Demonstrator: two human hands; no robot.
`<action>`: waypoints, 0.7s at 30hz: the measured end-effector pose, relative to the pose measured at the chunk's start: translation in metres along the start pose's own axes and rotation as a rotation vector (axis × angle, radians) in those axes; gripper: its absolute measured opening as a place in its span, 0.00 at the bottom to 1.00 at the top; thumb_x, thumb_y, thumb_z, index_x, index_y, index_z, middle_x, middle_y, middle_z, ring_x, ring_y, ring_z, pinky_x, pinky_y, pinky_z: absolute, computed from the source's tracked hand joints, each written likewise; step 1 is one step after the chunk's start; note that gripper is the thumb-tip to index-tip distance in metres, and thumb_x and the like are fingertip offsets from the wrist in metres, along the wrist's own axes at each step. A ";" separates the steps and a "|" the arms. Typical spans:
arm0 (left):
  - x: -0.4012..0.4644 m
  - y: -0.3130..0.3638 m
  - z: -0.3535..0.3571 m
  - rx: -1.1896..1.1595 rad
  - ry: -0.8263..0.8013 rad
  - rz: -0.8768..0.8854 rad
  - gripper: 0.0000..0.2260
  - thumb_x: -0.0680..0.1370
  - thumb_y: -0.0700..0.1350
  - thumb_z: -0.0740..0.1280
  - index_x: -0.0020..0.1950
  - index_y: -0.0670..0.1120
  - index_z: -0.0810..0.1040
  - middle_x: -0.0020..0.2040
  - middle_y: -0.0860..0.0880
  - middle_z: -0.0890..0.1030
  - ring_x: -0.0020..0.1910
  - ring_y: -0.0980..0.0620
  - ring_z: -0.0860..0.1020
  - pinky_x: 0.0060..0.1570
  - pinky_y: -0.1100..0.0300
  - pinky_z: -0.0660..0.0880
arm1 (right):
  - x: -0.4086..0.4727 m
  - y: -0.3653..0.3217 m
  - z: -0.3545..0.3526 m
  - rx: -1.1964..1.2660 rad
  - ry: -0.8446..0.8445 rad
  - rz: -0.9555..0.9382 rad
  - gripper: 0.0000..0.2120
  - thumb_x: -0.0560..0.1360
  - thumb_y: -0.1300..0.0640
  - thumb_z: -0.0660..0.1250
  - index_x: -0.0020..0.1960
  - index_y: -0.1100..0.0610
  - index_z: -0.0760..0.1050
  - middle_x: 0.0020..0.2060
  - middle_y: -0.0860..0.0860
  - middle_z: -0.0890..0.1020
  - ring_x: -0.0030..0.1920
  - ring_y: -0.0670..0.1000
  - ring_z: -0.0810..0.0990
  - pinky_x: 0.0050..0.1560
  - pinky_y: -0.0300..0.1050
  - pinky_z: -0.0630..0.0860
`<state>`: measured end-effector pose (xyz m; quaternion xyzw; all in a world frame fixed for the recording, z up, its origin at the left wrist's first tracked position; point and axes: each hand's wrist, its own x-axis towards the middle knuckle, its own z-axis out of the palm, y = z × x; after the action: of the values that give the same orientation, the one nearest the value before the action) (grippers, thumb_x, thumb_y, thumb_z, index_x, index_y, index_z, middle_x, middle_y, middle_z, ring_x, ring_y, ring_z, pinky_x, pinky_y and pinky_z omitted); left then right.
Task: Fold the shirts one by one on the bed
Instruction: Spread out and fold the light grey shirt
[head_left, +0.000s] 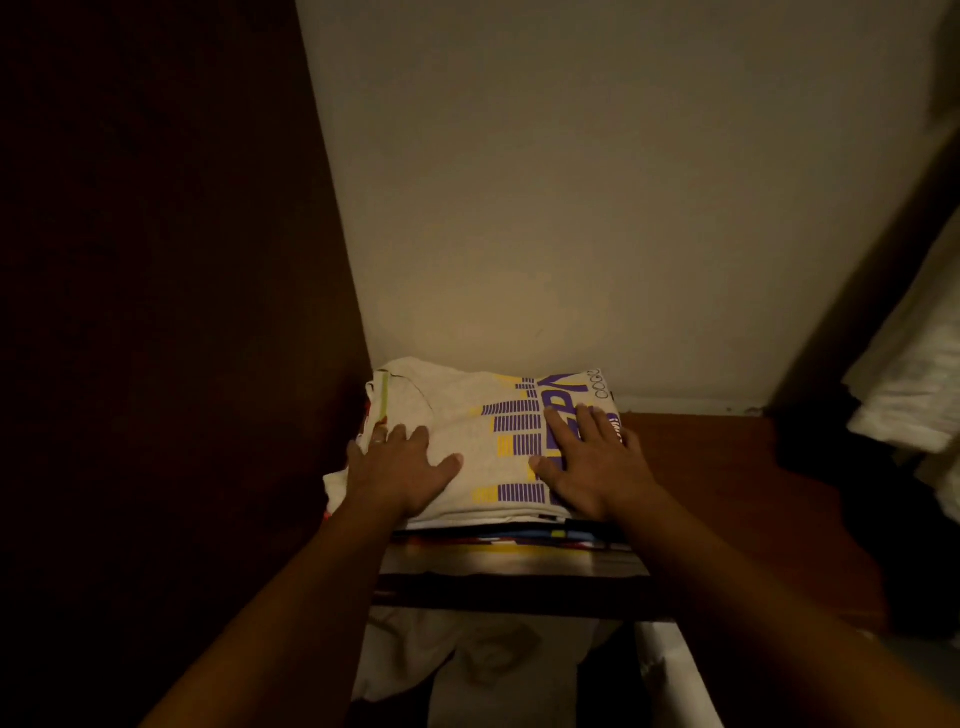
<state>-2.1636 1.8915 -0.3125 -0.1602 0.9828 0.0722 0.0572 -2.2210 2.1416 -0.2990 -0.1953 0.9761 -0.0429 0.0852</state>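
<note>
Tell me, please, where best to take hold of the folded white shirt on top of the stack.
Probably the white shirt by its near edge, coming from the front: it overhangs the stack toward the person, while wall and dark panel block the far and left sides.

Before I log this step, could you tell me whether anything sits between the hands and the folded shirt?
Nothing visible: the left hand and right hand both lie flat on the folded white shirt atop the stack.

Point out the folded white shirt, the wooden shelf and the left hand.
folded white shirt (467, 415): head view, plain cloth between the hands.
wooden shelf (701, 457): head view, bare board right of the stack.
left hand (397, 470): head view, back of the hand.
</note>
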 end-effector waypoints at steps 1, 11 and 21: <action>-0.004 0.000 -0.005 0.011 0.019 0.019 0.33 0.77 0.72 0.52 0.74 0.52 0.68 0.75 0.45 0.69 0.77 0.41 0.60 0.73 0.36 0.56 | -0.003 0.000 -0.003 -0.001 -0.010 -0.006 0.37 0.79 0.28 0.45 0.81 0.42 0.36 0.82 0.54 0.41 0.81 0.56 0.39 0.78 0.63 0.43; -0.075 0.023 -0.047 0.068 -0.106 0.135 0.24 0.78 0.63 0.65 0.65 0.48 0.75 0.66 0.44 0.77 0.64 0.42 0.75 0.54 0.51 0.71 | -0.072 -0.008 -0.044 -0.020 -0.008 -0.109 0.37 0.80 0.33 0.55 0.82 0.49 0.51 0.79 0.55 0.59 0.77 0.58 0.60 0.74 0.60 0.59; -0.164 0.043 -0.108 0.023 0.046 0.146 0.24 0.79 0.59 0.66 0.72 0.50 0.73 0.66 0.45 0.78 0.64 0.43 0.76 0.60 0.50 0.75 | -0.144 -0.028 -0.095 -0.094 0.094 -0.240 0.29 0.80 0.36 0.60 0.75 0.51 0.68 0.70 0.55 0.75 0.68 0.58 0.73 0.65 0.52 0.72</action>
<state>-2.0329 1.9643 -0.1785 -0.0889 0.9937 0.0610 0.0308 -2.0971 2.1761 -0.1805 -0.3122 0.9496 -0.0162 0.0242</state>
